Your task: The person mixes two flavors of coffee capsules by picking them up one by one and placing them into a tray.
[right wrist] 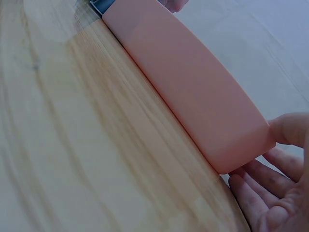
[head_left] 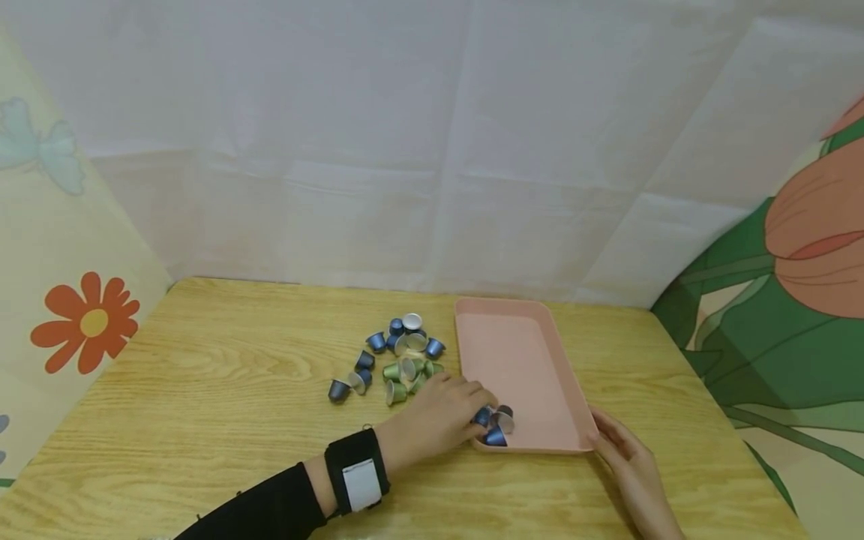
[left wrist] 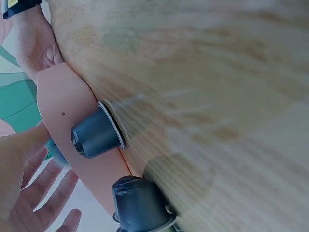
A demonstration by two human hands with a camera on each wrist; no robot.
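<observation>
A pink tray (head_left: pixel 509 352) lies on the table, with several coffee capsules at its near left corner. My left hand (head_left: pixel 435 412) reaches over that corner; its thumb and fingers pinch a blue coffee capsule (head_left: pixel 482 415). In the left wrist view this blue capsule (left wrist: pixel 57 152) shows partly behind the tray wall (left wrist: pixel 67 101). A blue capsule (head_left: pixel 496 436) and a pale-lidded capsule (head_left: pixel 504 420) lie beside the fingers in the tray. My right hand (head_left: pixel 631 465) grips the near right corner, thumb at the rim and fingers underneath, as the right wrist view shows.
Left of the tray lie loose capsules: blue ones (head_left: pixel 376 342) at the back, green ones (head_left: pixel 395 392) nearer, a dark one (head_left: pixel 339 391) farthest left. Dark capsules (left wrist: pixel 99 133) sit outside the tray wall. A white cloth (head_left: pixel 378 150) hangs behind the wooden table (head_left: pixel 223 375).
</observation>
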